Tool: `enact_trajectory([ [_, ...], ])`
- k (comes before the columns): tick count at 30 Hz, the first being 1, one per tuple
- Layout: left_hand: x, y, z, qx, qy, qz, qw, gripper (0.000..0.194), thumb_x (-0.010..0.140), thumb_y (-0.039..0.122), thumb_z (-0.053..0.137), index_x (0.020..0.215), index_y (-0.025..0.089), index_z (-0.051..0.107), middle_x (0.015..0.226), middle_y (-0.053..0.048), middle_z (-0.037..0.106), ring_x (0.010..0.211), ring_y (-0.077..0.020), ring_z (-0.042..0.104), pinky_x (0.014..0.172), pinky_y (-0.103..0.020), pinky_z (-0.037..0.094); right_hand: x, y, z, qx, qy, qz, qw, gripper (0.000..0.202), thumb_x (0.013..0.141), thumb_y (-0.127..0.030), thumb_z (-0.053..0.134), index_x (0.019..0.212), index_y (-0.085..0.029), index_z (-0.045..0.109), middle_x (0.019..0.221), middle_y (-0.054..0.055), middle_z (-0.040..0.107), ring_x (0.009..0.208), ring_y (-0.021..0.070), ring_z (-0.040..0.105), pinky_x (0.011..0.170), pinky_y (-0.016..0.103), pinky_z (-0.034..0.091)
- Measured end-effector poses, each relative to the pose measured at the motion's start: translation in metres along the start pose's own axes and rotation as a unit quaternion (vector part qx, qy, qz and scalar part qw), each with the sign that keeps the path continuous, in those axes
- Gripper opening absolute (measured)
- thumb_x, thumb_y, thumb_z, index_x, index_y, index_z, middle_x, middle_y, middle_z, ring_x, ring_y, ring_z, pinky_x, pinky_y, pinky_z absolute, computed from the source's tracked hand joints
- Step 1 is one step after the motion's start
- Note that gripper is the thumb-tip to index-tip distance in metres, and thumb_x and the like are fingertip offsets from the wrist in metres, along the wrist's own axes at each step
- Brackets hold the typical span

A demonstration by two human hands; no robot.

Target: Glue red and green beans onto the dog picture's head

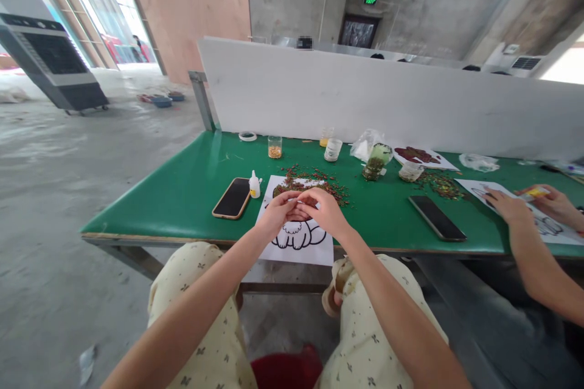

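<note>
My left hand (277,211) and my right hand (325,209) meet fingertip to fingertip over a white sheet (296,243) printed with a black outline drawing. The fingers pinch close together; something small may sit between them, but it is too tiny to make out. A pile of small brown and reddish seeds (314,181) covers the top of the sheet just beyond my hands. A small white glue bottle (254,185) stands left of the sheet, next to a black phone (232,197) in an orange case.
On the green table (182,194) stand a glass of yellow grains (274,147), a white cup (333,149), a tipped jar of seeds (375,164) and a second phone (437,217). Another person's hands (524,203) work on a sheet at right. A white partition (365,97) runs behind.
</note>
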State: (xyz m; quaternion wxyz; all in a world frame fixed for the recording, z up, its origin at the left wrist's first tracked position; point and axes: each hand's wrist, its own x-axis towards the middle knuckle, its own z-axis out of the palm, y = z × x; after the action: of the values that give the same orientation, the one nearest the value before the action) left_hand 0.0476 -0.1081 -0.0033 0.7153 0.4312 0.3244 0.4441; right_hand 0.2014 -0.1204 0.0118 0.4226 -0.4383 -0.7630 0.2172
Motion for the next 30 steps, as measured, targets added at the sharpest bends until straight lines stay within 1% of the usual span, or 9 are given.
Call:
enact_trajectory([
  [5, 0.003, -0.001, -0.004, -0.023, 0.039, 0.033, 0.998, 0.020, 0.079, 0.016, 0.060, 0.098, 0.013, 0.059, 0.083, -0.007, 0.068, 0.069, -0.0157, 0.068, 0.067, -0.029, 0.056, 0.014, -0.003, 0.010, 0.038, -0.007, 0.015, 0.999, 0.007, 0.074, -0.024, 0.061, 0.079, -0.020, 0.059, 0.080, 0.001, 0.061, 0.071, 0.0145, 0.054, 0.067, 0.028, 0.042],
  [8, 0.006, 0.000, -0.009, -0.059, 0.036, 0.013, 0.998, 0.020, 0.077, 0.011, 0.059, 0.096, 0.013, 0.059, 0.084, -0.008, 0.069, 0.072, -0.0171, 0.068, 0.069, -0.030, 0.056, 0.021, -0.005, 0.014, 0.047, -0.008, 0.012, 0.999, 0.004, 0.074, -0.023, 0.059, 0.076, -0.020, 0.058, 0.077, 0.000, 0.061, 0.071, 0.0143, 0.055, 0.069, 0.027, 0.042],
  [13, 0.010, 0.000, -0.016, -0.104, 0.049, -0.013, 0.993, 0.016, 0.078, 0.008, 0.055, 0.093, 0.012, 0.059, 0.081, -0.009, 0.070, 0.071, -0.0170, 0.069, 0.070, -0.029, 0.055, 0.030, 0.002, 0.020, 0.043, -0.049, -0.015, 0.998, 0.004, 0.074, -0.017, 0.058, 0.076, -0.019, 0.060, 0.079, 0.001, 0.063, 0.074, 0.0147, 0.057, 0.070, 0.026, 0.042],
  [16, 0.012, -0.002, -0.015, -0.107, 0.085, -0.026, 0.990, 0.013, 0.081, 0.007, 0.050, 0.090, 0.012, 0.058, 0.074, -0.008, 0.069, 0.064, -0.0155, 0.068, 0.066, -0.027, 0.055, 0.030, 0.008, 0.022, -0.009, -0.050, -0.022, 0.998, 0.007, 0.074, -0.014, 0.058, 0.077, -0.020, 0.061, 0.078, 0.001, 0.064, 0.073, 0.0151, 0.057, 0.068, 0.027, 0.041],
  [21, 0.015, 0.003, -0.013, -0.142, 0.104, -0.047, 0.983, 0.016, 0.085, 0.010, 0.044, 0.093, 0.012, 0.058, 0.068, -0.006, 0.066, 0.059, -0.0144, 0.065, 0.061, -0.027, 0.053, 0.028, 0.011, 0.024, -0.127, -0.034, -0.057, 0.990, 0.011, 0.079, -0.012, 0.055, 0.078, -0.020, 0.063, 0.085, 0.003, 0.065, 0.081, 0.0170, 0.055, 0.074, 0.028, 0.040],
  [23, 0.014, 0.008, -0.012, -0.176, 0.103, -0.057, 0.977, 0.018, 0.087, 0.013, 0.041, 0.094, 0.012, 0.058, 0.067, -0.006, 0.065, 0.059, -0.0143, 0.064, 0.063, -0.027, 0.052, 0.028, 0.010, 0.024, -0.167, -0.033, -0.088, 0.981, 0.013, 0.082, -0.012, 0.053, 0.081, -0.020, 0.063, 0.088, 0.004, 0.064, 0.087, 0.0175, 0.054, 0.080, 0.030, 0.039],
  [26, 0.011, 0.018, -0.010, -0.208, 0.075, -0.069, 0.973, 0.022, 0.089, 0.019, 0.039, 0.098, 0.012, 0.058, 0.071, -0.007, 0.065, 0.064, -0.0149, 0.064, 0.066, -0.027, 0.051, 0.029, 0.007, 0.023, -0.219, -0.028, -0.127, 0.967, 0.016, 0.087, -0.015, 0.047, 0.085, -0.019, 0.063, 0.093, 0.006, 0.062, 0.093, 0.0185, 0.051, 0.085, 0.031, 0.037],
  [28, 0.009, 0.023, -0.008, -0.196, 0.062, -0.067, 0.976, 0.027, 0.091, 0.027, 0.037, 0.104, 0.012, 0.056, 0.076, -0.009, 0.066, 0.068, -0.0164, 0.065, 0.069, -0.029, 0.051, 0.029, 0.007, 0.023, -0.236, -0.013, -0.120, 0.964, 0.017, 0.088, -0.016, 0.046, 0.087, -0.019, 0.063, 0.096, 0.007, 0.060, 0.095, 0.0187, 0.049, 0.085, 0.031, 0.037],
  [30, 0.008, 0.028, -0.008, -0.149, 0.091, -0.056, 0.983, 0.031, 0.091, 0.032, 0.038, 0.109, 0.013, 0.054, 0.082, -0.011, 0.067, 0.073, -0.0181, 0.065, 0.074, -0.031, 0.051, 0.029, 0.009, 0.023, -0.233, 0.000, -0.083, 0.969, 0.013, 0.086, -0.018, 0.051, 0.085, -0.018, 0.064, 0.095, 0.007, 0.058, 0.094, 0.0182, 0.048, 0.085, 0.030, 0.038],
])
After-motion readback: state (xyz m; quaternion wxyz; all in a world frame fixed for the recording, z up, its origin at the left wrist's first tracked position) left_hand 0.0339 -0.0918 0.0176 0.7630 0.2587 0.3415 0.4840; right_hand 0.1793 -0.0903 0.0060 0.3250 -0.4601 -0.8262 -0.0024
